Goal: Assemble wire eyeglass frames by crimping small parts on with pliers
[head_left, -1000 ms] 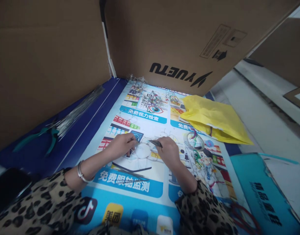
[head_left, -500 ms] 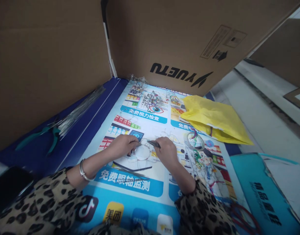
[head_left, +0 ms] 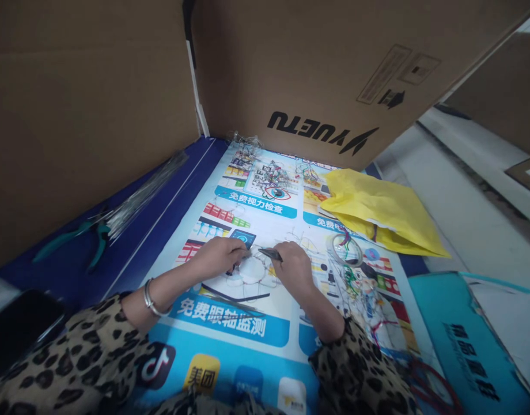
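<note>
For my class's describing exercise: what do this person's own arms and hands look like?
The left hand and right hand wear no gloves. Both the left sleeve and right sleeve are tan with dark leopard spots, ending short of the hands. A silver-coloured bangle is worn on the left; none shows on the right.

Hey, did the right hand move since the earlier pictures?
Yes, a little. Against the printed poster, the right hand has shifted left, bringing its dark pointed tool closer to the left hand.
</note>
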The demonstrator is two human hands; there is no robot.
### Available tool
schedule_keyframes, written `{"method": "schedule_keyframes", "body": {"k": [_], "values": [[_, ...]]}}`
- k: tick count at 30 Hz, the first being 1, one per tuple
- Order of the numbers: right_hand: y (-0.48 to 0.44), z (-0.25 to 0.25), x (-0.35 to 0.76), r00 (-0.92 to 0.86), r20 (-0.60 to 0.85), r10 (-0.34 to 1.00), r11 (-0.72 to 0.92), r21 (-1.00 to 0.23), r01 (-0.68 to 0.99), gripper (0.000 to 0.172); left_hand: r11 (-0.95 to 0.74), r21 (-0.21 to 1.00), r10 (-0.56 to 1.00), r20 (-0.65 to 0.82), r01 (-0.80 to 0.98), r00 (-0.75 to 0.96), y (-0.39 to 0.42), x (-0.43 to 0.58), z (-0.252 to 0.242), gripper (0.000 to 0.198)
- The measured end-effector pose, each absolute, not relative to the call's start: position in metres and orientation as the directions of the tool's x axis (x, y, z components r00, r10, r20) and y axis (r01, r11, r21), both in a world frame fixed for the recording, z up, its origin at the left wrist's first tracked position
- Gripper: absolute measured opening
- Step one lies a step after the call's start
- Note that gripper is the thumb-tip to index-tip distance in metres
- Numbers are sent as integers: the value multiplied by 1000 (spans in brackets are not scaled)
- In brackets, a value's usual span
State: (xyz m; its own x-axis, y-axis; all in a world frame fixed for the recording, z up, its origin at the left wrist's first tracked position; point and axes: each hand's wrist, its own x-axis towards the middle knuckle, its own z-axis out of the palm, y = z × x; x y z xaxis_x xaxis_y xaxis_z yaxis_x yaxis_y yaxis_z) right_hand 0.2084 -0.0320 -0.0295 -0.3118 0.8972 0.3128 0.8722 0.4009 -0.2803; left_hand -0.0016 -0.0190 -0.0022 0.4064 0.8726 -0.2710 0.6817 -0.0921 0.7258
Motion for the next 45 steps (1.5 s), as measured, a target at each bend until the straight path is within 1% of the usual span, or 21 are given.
{"method": "schedule_keyframes", "body": {"k": [3,10,14,19,21,25,29,33,35,38,45], "values": [[-31,-32,210,-295,333,896,400,-312,862,11,-91,735,873,-265,672,408,-20,-2,0,29],[-30,-34,212,-262,356,897,388,-351,852,10,-86,772,887,-229,630,402,-20,-4,1,22],[-30,-33,212,-233,346,909,363,-382,850,11,-120,778,892,-187,616,411,-20,-6,-2,22],[-29,-33,212,-201,335,921,333,-407,850,12,-188,762,911,-100,620,399,-20,-6,-5,26],[-29,-33,212,-198,331,923,330,-410,851,11,-170,768,917,-106,618,384,-20,-6,-6,26],[-29,-33,212,-193,335,922,329,-418,847,10,-68,816,914,-180,575,364,-20,-6,-8,26],[-29,-32,212,-186,347,919,333,-431,839,10,37,901,892,-224,431,392,-21,-4,-9,23],[-29,-32,213,-180,353,918,335,-449,828,12,107,945,878,-236,309,417,-22,-2,-7,23],[-29,-33,213,-175,361,916,338,-460,821,13,106,952,874,-227,288,430,-22,-1,-5,21],[-29,-34,213,-162,362,918,329,-465,822,15,80,950,875,-212,302,435,-23,-1,-5,18],[-30,-31,212,-142,357,923,313,-483,818,17,33,938,912,-169,344,374,-24,2,-7,17]]}}
